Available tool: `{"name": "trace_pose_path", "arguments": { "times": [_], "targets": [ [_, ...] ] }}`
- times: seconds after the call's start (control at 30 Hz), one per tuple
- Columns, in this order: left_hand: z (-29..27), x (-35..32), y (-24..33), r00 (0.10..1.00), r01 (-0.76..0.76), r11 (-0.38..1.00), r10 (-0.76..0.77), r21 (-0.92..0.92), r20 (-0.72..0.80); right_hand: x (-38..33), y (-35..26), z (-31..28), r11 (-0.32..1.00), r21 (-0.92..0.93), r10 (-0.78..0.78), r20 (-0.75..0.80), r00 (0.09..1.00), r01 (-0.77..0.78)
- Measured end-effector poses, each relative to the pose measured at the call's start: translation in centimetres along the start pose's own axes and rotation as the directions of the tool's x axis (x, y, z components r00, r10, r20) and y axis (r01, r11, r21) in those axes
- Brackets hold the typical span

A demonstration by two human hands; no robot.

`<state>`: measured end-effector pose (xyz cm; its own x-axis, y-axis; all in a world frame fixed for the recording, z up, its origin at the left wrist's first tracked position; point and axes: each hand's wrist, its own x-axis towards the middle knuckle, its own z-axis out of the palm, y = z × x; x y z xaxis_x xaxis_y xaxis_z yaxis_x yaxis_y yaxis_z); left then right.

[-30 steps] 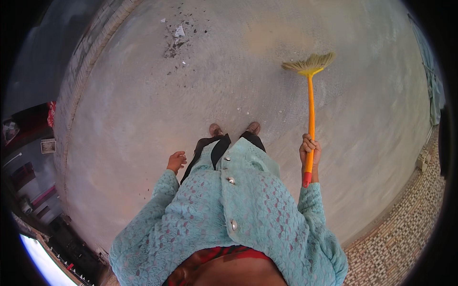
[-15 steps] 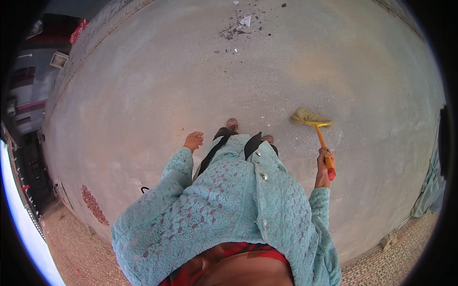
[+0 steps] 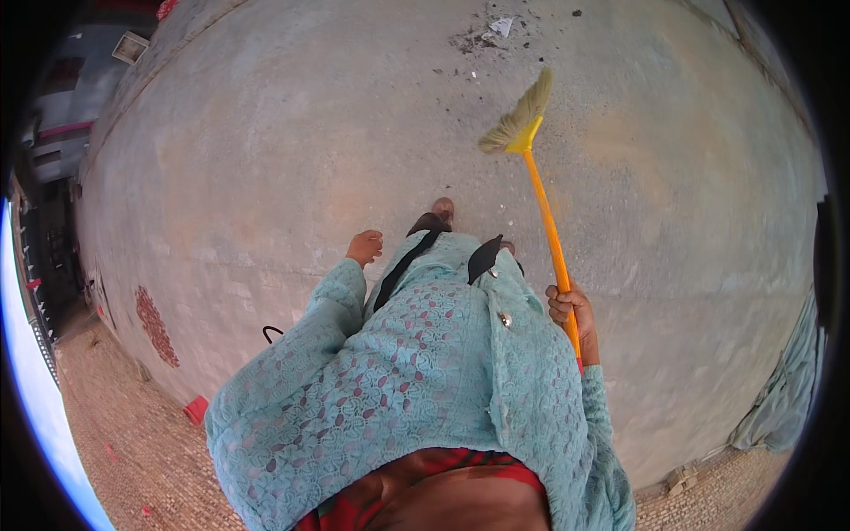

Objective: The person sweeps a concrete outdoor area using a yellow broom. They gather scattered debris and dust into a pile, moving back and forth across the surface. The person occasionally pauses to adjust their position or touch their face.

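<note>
My right hand (image 3: 574, 310) is wrapped round the orange handle of a broom (image 3: 548, 219), low on the stick near its red end. The broom reaches up and away from me, tilted a little to the left at the top. Its yellow head carries a fan of pale green-brown bristles (image 3: 522, 115), just below a patch of dark debris (image 3: 478, 40) on the ground. My left hand (image 3: 365, 248) hangs beside my body, its fingers loosely curled in with nothing visible in them. Both sleeves are light-blue lace.
Grey concrete ground (image 3: 292, 150) spreads around my feet. A white scrap (image 3: 502, 26) lies among the dark bits ahead. At the left stands a pale square frame (image 3: 131, 48); a reddish patch (image 3: 156, 327) marks the concrete. Grey-green sheeting (image 3: 784, 389) lies at the right, and brick paving (image 3: 133, 434) behind.
The broom head has swung up and left, away from me, toward the debris, and more of the handle shows. My right hand has come inward; my left has barely moved.
</note>
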<state>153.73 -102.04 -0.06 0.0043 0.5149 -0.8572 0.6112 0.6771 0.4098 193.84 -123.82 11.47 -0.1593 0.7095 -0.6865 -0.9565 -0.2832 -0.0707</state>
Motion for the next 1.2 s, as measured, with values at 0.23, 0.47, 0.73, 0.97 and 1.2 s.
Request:
{"name": "trace_pose_path", "arguments": {
  "times": [0.23, 0.47, 0.73, 0.97, 1.2],
  "targets": [
    [-1.2, -1.1, -2.0, 0.994, 0.087, 0.996, -0.088, -0.014, -0.072, 12.8, 1.4, 0.4, 0.937, 0.025, 0.332, 0.246, 0.910, -0.349],
    [-3.1, -2.5, -1.5, 0.997, 0.047, 0.999, -0.047, -0.008, -0.067, 19.2, 2.1, -3.5, 0.927, 0.208, 0.303, 0.080, 0.950, -0.313],
    [-0.8, -1.2, -0.9, 1.000, 0.014, 0.999, -0.014, -0.031, -0.004, 7.3, -7.4, -7.6, 0.958, 0.230, -0.174, -0.018, 0.985, 0.173],
    [0.3, 0.6, 0.5, 0.998, -0.040, 0.998, 0.037, 0.053, 0.052, -3.7, -4.8, -1.9, 0.915, -0.287, -0.362, -0.267, 0.893, 0.285],
    [0.9, 0.4, 1.9, 0.997, -0.034, 0.995, 0.028, 0.092, 0.073, -7.4, 2.0, 0.2, 0.996, -0.033, -0.092, -0.187, 0.978, 0.088]
  ]
}}
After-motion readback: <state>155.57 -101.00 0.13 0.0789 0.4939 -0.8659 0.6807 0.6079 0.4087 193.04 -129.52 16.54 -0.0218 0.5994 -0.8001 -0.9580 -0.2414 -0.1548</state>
